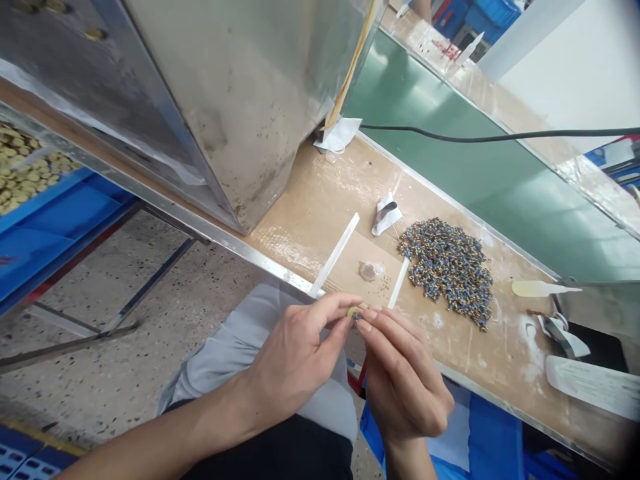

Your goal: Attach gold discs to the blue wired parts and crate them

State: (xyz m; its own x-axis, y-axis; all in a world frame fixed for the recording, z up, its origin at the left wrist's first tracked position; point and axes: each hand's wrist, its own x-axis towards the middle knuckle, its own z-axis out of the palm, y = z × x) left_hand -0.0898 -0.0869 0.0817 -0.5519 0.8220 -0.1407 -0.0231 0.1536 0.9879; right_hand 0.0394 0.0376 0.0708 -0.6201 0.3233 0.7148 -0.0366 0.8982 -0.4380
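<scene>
My left hand (297,343) is closed, its thumb and index finger pinching a small round yellow disc (353,311). Against the disc, my right hand (403,363) is closed in a fingertip pinch. A tiny blue part (356,317) shows at the meeting fingertips, mostly covered by them. Both hands are held together over my lap, at the bench's front edge. Beyond them on the bench lies a small clear round dish (370,270) with tiny specks scattered beside it. A heap of small blue-and-gold parts (447,270) spreads to the right.
A large metal cabinet (240,87) stands on the left of the brown-covered bench (295,233). A blue tray (65,213) of yellow discs sits far left. A pale bottle with a narrow tip (537,288) lies right. A black cable (475,137) crosses the green partition (450,160).
</scene>
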